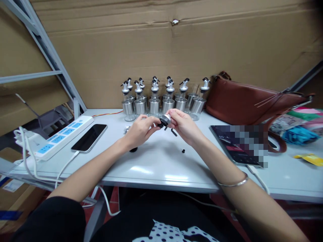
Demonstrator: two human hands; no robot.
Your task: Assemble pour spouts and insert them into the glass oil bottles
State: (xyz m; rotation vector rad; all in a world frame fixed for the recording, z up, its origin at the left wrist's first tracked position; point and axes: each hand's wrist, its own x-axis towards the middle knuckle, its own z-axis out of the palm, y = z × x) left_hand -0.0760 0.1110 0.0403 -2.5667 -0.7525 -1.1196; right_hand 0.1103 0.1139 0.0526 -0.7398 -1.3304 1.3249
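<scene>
Above the white table (156,168), both hands are closed on one silver and black bottle pourer (165,119). My right hand (185,126) pinches its silver end, and the fingertips of my left hand (140,130) grip the black ribbed stopper end. Just under my right fingers a slim black lever-like piece (174,132) shows; whether it is attached or loose I cannot tell. A tiny black cap (183,151) lies on the tabletop. Partly hidden by my left hand are a dark round part (133,150) and a small silver part (126,129).
Several glass and steel bottles (153,106), most topped with pourers, stand along the back. On the left are a phone (89,137) and a power strip (63,137). A tablet-like device (232,144) and a brown bag (247,97) lie on the right. Cardboard (151,43) walls the back.
</scene>
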